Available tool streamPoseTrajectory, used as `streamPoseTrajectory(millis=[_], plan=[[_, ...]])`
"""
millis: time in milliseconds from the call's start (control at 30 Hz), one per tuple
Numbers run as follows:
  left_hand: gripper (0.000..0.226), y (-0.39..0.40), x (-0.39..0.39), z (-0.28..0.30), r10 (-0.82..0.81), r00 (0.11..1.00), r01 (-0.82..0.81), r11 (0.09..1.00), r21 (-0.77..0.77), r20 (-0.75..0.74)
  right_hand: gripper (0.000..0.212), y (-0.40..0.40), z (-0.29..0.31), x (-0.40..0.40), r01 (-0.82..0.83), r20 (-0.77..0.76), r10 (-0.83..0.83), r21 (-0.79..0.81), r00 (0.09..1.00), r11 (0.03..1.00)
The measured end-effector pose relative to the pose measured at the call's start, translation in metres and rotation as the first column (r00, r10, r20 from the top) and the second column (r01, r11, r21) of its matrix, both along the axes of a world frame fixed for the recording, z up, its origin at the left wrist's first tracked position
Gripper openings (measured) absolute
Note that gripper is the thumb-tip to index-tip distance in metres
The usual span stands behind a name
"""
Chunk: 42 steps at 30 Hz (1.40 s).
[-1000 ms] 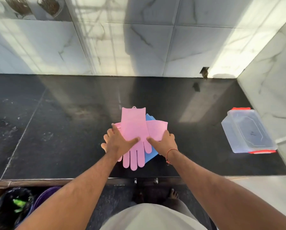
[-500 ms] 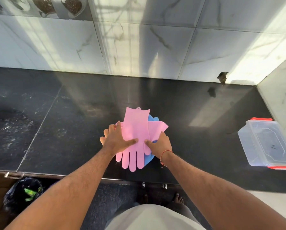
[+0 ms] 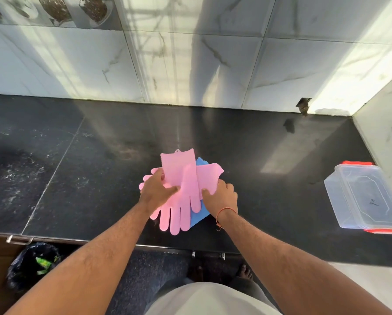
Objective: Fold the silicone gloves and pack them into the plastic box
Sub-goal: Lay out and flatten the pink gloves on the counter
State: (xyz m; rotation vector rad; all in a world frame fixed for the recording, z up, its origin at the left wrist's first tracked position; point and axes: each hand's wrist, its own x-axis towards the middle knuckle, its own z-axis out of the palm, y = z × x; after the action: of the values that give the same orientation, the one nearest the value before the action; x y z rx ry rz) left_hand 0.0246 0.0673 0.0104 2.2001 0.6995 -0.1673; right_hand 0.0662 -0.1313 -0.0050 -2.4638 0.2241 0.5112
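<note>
Two pink rubber gloves lie crossed on a blue cloth (image 3: pixel 199 214) on the black counter (image 3: pixel 88 173). The upper pink glove (image 3: pixel 179 176) points its fingers toward me; the second pink glove (image 3: pixel 207 176) lies across beneath it, its cuff to the right and its fingers poking out at the left. My left hand (image 3: pixel 156 192) grips the stack at its left side, thumb on top of the upper glove. My right hand (image 3: pixel 221 196) pinches the right side of the stack, thumb on the upper glove, fingers curled at the second glove's cuff.
A clear plastic box (image 3: pixel 365 198) with red clips sits at the counter's right end beside the marble side wall. Marble tiles back the counter. Below the front edge are a black bin bag (image 3: pixel 31 264) at the left and my bare feet.
My left hand has slid further onto the upper glove and both hands now clutch the stack more tightly. The gloves have shifted slightly; the view moved closer and leftward.
</note>
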Motion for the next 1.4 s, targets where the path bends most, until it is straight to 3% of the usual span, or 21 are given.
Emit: streamPoseTrajectory(millis=[133,267,367,467,567,700,833,900,933,967,1033,1067,1100,1133,1167,1200,1233,1267,1300,1333,1400], plan=[[0.037,0.002,0.008,0.021,0.112,0.992,-0.126,0.921,-0.368,-0.06,0.068,-0.01,0.01,-0.005,-0.118,0.226,0.139,-0.106,0.964,0.987],[0.052,-0.006,0.018,0.054,0.112,0.992,-0.127,0.775,-0.619,-0.063,0.089,-0.018,0.022,-0.001,-0.391,0.401,0.457,-0.238,0.794,0.889],[0.062,-0.017,0.029,0.082,0.051,0.998,-0.049,0.665,-0.746,-0.019,0.093,-0.026,0.032,0.005,-0.5,0.457,0.577,-0.29,0.677,0.816],[0.081,-0.024,0.041,0.104,0.042,0.999,-0.018,0.54,-0.841,0.006,0.09,-0.038,0.046,0.013,-0.549,0.631,0.572,-0.264,0.523,0.793],[0.083,-0.04,0.053,0.118,0.031,0.999,-0.022,0.461,-0.887,-0.008,0.079,-0.053,0.067,0.022,-0.534,0.806,0.403,-0.13,0.434,0.835],[0.059,-0.058,0.07,0.126,-0.103,0.99,-0.059,0.342,-0.938,-0.1,0.053,-0.08,0.096,0.031,-0.525,0.824,0.242,0.078,0.513,0.847],[0.039,-0.088,0.079,0.117,-0.352,0.936,0.113,0.292,-0.95,0.004,0.033,-0.116,0.124,0.035,-0.454,0.683,0.1,0.363,0.724,0.814],[0.036,-0.105,0.082,0.105,-0.363,0.926,-0.066,0.115,-0.991,-0.104,0.018,-0.136,0.128,0.041,-0.387,0.602,0.028,0.476,0.798,0.789],[0.037,-0.112,0.083,0.101,-0.382,0.916,-0.091,0.096,-0.991,-0.121,0.008,-0.146,0.131,0.042,-0.353,0.558,-0.01,0.539,0.83,0.765],[0.034,-0.119,0.084,0.095,-0.426,0.903,0.027,0.204,-0.979,-0.063,0.012,-0.157,0.13,0.045,-0.269,0.483,-0.069,0.595,0.873,0.757],[0.036,-0.136,0.083,0.089,-0.504,0.862,0.369,0.551,-0.749,0.054,0.026,-0.178,0.128,0.054,-0.017,0.232,-0.179,0.652,0.956,0.758],[0.045,-0.145,0.082,0.084,-0.529,0.844,0.442,0.588,-0.677,0.091,0.028,-0.172,0.132,0.058,0.033,0.092,-0.131,0.687,0.987,0.726],[0.058,-0.152,0.08,0.081,-0.537,0.835,0.457,0.559,-0.691,0.118,0.036,-0.163,0.14,0.056,-0.095,0.073,0.062,0.819,0.995,0.565],[0.074,-0.16,0.079,0.074,-0.533,0.832,0.46,0.511,-0.726,0.152,0.057,-0.162,0.145,0.055,-0.213,0.202,0.068,0.943,0.977,0.254],[0.087,-0.167,0.078,0.068,-0.507,0.841,0.457,0.477,-0.75,0.19,0.082,-0.165,0.134,0.058,-0.16,0.15,-0.113,0.984,0.982,-0.08],[0.095,-0.172,0.079,0.063,-0.457,0.863,0.438,0.467,-0.768,0.214,0.103,-0.17,0.127,0.057,0.044,0.0,0.136,0.946,0.991,-0.322],[0.097,-0.178,0.08,0.059,-0.383,0.893,0.409,0.466,-0.784,0.239,0.1,-0.185,0.121,0.053,0.26,-0.245,0.264,0.965,0.933,-0.023],[0.093,-0.183,0.082,0.054,-0.294,0.922,0.37,0.48,-0.796,0.251,0.078,-0.191,0.118,0.053,-0.002,-0.042,0.158,0.963,0.986,0.268],[0.082,-0.189,0.085,0.049,-0.203,0.948,0.314,0.506,-0.804,0.243,0.053,-0.196,0.104,0.06,0.165,-0.309,0.184,0.823,0.933,0.543],[0.065,-0.194,0.088,0.045,-0.113,0.969,0.247,0.554,-0.795,0.221,0.038,-0.214,0.088,0.066,0.229,-0.352,0.018,0.645,0.936,0.729],[0.033,-0.201,0.095,0.036,0.043,0.988,0.081,0.663,-0.744,0.146,0.034,-0.211,0.066,0.077,0.324,-0.4,-0.077,0.598,0.913,0.733]])
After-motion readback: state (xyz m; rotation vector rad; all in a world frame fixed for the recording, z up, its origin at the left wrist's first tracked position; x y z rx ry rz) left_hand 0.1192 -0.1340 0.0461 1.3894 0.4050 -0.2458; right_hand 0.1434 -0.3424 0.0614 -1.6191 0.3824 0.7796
